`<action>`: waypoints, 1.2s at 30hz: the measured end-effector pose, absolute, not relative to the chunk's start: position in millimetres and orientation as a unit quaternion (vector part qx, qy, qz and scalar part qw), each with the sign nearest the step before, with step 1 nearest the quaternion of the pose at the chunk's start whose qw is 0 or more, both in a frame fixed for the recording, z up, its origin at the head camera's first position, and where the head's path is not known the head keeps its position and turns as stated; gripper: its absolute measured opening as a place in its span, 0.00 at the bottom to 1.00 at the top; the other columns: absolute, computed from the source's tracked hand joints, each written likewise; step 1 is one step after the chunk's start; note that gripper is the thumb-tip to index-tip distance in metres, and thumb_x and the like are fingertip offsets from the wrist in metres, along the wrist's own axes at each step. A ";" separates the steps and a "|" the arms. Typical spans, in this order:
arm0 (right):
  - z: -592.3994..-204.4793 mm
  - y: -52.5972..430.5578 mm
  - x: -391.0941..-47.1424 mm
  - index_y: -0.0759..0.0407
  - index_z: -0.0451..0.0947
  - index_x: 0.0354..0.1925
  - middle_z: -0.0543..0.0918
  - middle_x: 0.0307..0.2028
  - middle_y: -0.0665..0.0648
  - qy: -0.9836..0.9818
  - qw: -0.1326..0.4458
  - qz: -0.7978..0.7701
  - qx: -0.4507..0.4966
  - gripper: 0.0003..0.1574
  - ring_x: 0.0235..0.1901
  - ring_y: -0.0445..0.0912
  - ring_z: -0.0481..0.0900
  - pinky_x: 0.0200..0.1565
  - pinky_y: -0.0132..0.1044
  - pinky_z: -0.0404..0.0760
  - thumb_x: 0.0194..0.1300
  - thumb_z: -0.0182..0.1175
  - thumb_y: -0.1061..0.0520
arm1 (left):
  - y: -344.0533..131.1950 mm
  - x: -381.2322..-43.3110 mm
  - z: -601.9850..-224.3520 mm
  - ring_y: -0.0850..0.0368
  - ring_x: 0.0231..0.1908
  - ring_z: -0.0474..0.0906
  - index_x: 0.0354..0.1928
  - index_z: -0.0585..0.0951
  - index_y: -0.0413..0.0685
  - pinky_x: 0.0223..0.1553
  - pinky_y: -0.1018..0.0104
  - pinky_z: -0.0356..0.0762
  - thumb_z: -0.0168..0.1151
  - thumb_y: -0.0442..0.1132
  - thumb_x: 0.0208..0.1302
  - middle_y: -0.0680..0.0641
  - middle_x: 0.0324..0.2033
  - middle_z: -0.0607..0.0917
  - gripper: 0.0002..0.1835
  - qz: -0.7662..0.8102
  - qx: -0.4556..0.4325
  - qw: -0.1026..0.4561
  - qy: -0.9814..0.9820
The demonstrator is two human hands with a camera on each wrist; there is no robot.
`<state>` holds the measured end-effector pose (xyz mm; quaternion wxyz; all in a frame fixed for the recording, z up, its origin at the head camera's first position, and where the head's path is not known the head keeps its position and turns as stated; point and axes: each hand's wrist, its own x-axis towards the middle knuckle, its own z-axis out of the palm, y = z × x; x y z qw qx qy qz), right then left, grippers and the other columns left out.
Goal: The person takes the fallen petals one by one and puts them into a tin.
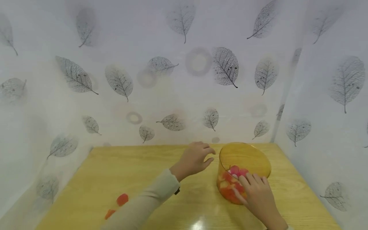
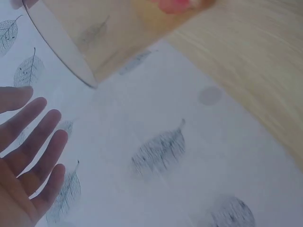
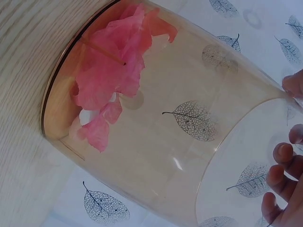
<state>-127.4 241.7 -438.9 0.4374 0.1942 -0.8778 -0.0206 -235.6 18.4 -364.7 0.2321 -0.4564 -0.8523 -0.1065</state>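
A clear amber vase with a slanted mouth stands on the table. Pink and red petals lie bunched at its bottom, with some white bits and a thin stem-like stick among them. My left hand hovers left of the rim, its fingers loosely bent and nothing in them; the left wrist view shows the same hand with fingers spread. At the vase's near side is my right hand, fingers reaching over the rim in the head view. Its thumb is right at the rim.
Two red petal-like pieces, a rounder one and a smaller one, lie at the table's front left, beside my left sleeve. White walls printed with grey leaves enclose the wooden table at the back and sides.
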 end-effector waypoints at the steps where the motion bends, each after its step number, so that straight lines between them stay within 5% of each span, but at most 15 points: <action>1: -438.7 241.5 -127.6 0.58 0.71 0.30 0.72 0.22 0.55 -0.879 0.436 -0.022 0.193 0.35 0.21 0.50 0.69 0.25 0.39 0.59 0.69 0.33 0.33 | 6.1 -233.2 -365.2 0.61 0.38 0.80 0.40 0.83 0.57 0.47 0.65 0.78 0.63 0.47 0.60 0.57 0.37 0.85 0.08 -0.105 -0.450 0.228 -0.857; 12: -437.3 239.7 -127.6 0.59 0.70 0.28 0.71 0.22 0.56 -0.873 0.444 -0.012 0.203 0.35 0.21 0.52 0.68 0.25 0.41 0.60 0.69 0.32 0.33 | -137.1 -215.0 -400.1 0.58 0.34 0.82 0.34 0.83 0.54 0.37 0.61 0.80 0.73 0.41 0.48 0.55 0.32 0.85 0.10 -0.101 -0.317 0.217 -0.918; 20: -437.0 240.3 -128.1 0.59 0.70 0.29 0.71 0.22 0.56 -0.875 0.439 -0.008 0.204 0.36 0.21 0.52 0.68 0.25 0.41 0.61 0.69 0.32 0.33 | -225.7 -201.4 -430.0 0.49 0.36 0.82 0.35 0.83 0.49 0.38 0.53 0.80 0.71 0.37 0.48 0.48 0.33 0.86 0.10 -0.096 -0.190 0.120 -0.970; 27: -437.6 242.2 -127.9 0.59 0.69 0.28 0.71 0.22 0.56 -0.876 0.438 -0.003 0.199 0.35 0.21 0.51 0.67 0.25 0.41 0.58 0.69 0.32 0.33 | -250.8 -190.3 -457.3 0.49 0.35 0.81 0.36 0.82 0.49 0.37 0.52 0.79 0.70 0.36 0.46 0.47 0.34 0.85 0.12 -0.115 -0.149 0.019 -0.982; 36: -438.3 241.1 -128.1 0.59 0.69 0.28 0.70 0.22 0.55 -0.878 0.434 0.001 0.202 0.36 0.21 0.51 0.66 0.25 0.40 0.58 0.69 0.32 0.33 | -251.0 -190.0 -480.8 0.55 0.31 0.78 0.33 0.81 0.51 0.37 0.55 0.78 0.74 0.40 0.42 0.50 0.29 0.83 0.14 -0.102 -0.138 -0.015 -0.985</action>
